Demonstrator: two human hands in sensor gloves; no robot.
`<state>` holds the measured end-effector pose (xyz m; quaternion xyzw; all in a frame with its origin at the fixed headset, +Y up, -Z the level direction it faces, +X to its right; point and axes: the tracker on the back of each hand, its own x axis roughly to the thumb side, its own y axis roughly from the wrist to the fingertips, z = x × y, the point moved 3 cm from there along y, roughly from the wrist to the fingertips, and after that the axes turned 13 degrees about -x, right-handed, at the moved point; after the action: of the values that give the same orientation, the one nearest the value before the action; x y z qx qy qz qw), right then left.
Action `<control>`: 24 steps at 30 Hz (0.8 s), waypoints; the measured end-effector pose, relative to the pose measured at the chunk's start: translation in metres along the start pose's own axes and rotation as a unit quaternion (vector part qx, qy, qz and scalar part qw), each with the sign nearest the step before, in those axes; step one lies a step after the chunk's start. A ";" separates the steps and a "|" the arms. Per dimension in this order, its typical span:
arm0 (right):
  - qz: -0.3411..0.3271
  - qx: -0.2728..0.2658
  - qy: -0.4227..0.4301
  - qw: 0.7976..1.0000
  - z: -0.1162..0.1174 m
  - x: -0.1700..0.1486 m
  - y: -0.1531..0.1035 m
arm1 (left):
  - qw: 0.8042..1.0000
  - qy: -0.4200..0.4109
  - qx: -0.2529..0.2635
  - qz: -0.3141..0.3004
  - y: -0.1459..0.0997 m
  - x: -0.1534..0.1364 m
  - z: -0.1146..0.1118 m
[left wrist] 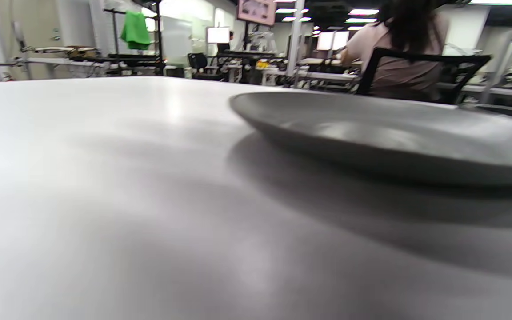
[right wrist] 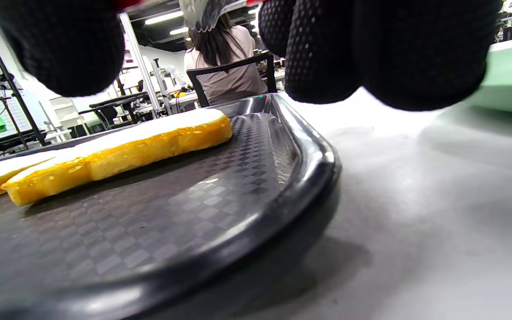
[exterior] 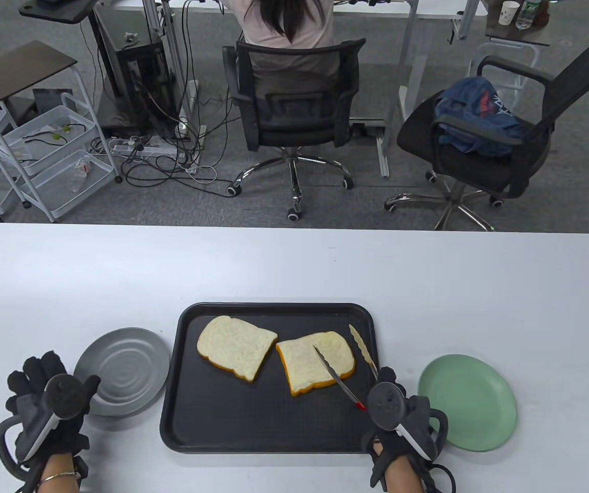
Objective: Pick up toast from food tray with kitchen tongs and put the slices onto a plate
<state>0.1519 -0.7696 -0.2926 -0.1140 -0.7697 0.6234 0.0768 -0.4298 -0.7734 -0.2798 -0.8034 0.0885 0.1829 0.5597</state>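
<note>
Two toast slices lie on the black food tray: the left slice and the right slice, whose orange crust shows close up in the right wrist view. My right hand grips the red-handled metal tongs at the tray's right rim. The tongs are spread apart, one arm lying over the right slice, the other beside it. My curled fingers hang above the rim. My left hand rests relaxed beside the grey plate, holding nothing.
A green plate sits right of the tray, close to my right hand. The grey plate fills the right of the left wrist view. Beyond the table's far edge a person sits in an office chair; another chair stands to its right.
</note>
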 end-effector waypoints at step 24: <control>0.000 0.026 -0.002 1.000 0.004 0.003 -0.001 | 0.987 -0.015 -0.130 0.090 0.021 -0.008 -0.025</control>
<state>0.1479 -0.7725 -0.2922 -0.1109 -0.7532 0.6437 0.0778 -0.4393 -0.8042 -0.2869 -0.8554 0.1276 0.2545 0.4326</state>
